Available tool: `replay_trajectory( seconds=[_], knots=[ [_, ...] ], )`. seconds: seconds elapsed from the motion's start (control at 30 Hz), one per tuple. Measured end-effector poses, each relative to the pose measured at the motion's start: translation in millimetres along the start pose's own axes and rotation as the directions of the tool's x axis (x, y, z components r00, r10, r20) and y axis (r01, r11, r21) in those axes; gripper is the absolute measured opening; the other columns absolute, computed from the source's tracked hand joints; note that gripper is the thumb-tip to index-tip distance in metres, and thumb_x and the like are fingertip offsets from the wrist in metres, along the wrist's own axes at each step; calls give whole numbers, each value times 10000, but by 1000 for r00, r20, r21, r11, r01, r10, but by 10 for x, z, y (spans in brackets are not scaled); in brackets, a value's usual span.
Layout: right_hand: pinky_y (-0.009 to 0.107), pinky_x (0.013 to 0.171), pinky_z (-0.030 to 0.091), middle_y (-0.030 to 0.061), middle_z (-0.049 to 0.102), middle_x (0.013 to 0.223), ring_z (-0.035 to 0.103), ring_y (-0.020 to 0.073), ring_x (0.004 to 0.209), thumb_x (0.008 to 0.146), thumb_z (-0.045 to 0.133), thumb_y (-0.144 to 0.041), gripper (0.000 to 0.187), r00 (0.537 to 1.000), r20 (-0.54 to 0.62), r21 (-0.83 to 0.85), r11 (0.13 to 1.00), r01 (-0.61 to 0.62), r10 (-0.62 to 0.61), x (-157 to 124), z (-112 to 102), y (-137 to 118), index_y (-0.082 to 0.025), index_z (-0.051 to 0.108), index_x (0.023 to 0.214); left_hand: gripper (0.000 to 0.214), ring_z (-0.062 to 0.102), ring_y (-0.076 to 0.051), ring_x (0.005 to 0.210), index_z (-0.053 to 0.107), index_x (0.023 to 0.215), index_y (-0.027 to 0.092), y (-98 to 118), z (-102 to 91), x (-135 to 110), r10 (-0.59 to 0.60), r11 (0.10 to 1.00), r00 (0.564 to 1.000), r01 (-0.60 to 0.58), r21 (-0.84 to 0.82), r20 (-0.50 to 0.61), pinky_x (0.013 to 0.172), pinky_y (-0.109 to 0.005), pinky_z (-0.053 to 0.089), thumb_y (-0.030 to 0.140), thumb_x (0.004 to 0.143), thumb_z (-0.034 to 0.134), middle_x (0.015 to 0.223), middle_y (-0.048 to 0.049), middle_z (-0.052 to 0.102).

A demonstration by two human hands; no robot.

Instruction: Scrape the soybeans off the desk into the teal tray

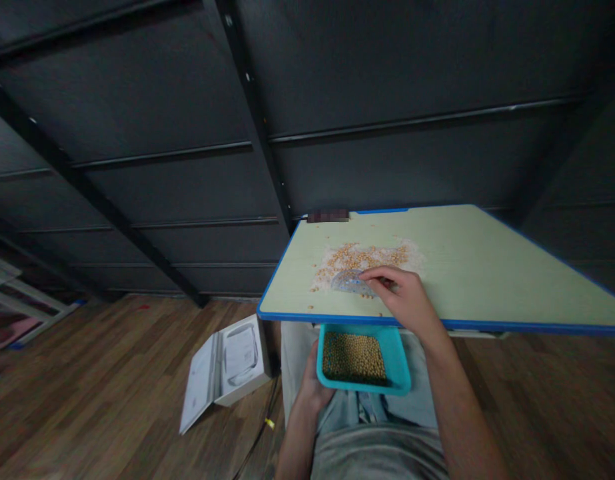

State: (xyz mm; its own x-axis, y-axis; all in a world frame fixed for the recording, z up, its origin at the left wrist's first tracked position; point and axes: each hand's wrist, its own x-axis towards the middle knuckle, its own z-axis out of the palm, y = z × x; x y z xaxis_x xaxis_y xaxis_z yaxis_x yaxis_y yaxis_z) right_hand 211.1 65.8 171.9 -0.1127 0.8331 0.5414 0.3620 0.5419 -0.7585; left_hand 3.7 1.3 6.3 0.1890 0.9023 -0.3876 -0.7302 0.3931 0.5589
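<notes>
My right hand (394, 288) pinches a clear, half-round protractor (352, 281) between thumb and fingers, low over the tabletop. Just beyond and beside it lies a spread of yellow soybeans (360, 257) mixed with white grains (414, 252) that look like rice. A few beans lie apart near the front edge. Below that edge, over my lap, my left hand (317, 377) grips the left side of a turquoise plastic basin (398, 360). Many soybeans (357, 357) cover its bottom. Part of my left hand's fingers is hidden by the basin.
The pale green table (507, 273) has a blue rim and stands close to a dark panelled wall (412, 67). On the wooden floor at left sits an opened white box (240, 357), with a black cable (260, 433) beside it. A blurred dark object (328, 216) rests at the table's back edge.
</notes>
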Motion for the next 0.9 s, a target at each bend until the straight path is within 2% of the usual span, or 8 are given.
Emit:
replay_trajectory(
  seconds=[0.23,0.53,0.8,0.9],
  knots=[
    [394,819,561,30,810,982,738,223,926,930,608,-211,187,999,31,13,1000,15,-15,-6,-10,-36,-271,786,927,324,707,-344,1143,749,790,190,9,33,-11,11,1000,999,-11,-6,-31,1044,-472,534,491,716,842,870,-88,825],
    [397,855,560,27,803,1003,734,216,969,935,616,-204,176,995,97,68,998,1,-7,-32,-12,-20,-273,777,940,282,705,-328,1143,751,777,183,-11,-14,13,9,1000,1000,-9,-11,18,1047,-440,533,451,743,829,888,-81,828],
    [374,829,562,28,798,975,732,206,925,914,640,-171,169,991,129,63,998,13,-21,-40,-31,-43,-263,779,939,319,728,-332,1099,746,766,186,-1,14,-3,14,1000,1000,-14,7,-16,1038,-465,539,495,741,824,861,-91,826],
    [363,815,558,26,796,955,728,199,900,897,631,-139,190,991,131,60,998,9,-17,-40,-32,-57,-253,778,933,349,736,-325,1081,766,848,182,1,22,-11,15,1000,1000,-15,6,-21,1032,-465,544,513,749,817,864,-86,827]
  ],
)
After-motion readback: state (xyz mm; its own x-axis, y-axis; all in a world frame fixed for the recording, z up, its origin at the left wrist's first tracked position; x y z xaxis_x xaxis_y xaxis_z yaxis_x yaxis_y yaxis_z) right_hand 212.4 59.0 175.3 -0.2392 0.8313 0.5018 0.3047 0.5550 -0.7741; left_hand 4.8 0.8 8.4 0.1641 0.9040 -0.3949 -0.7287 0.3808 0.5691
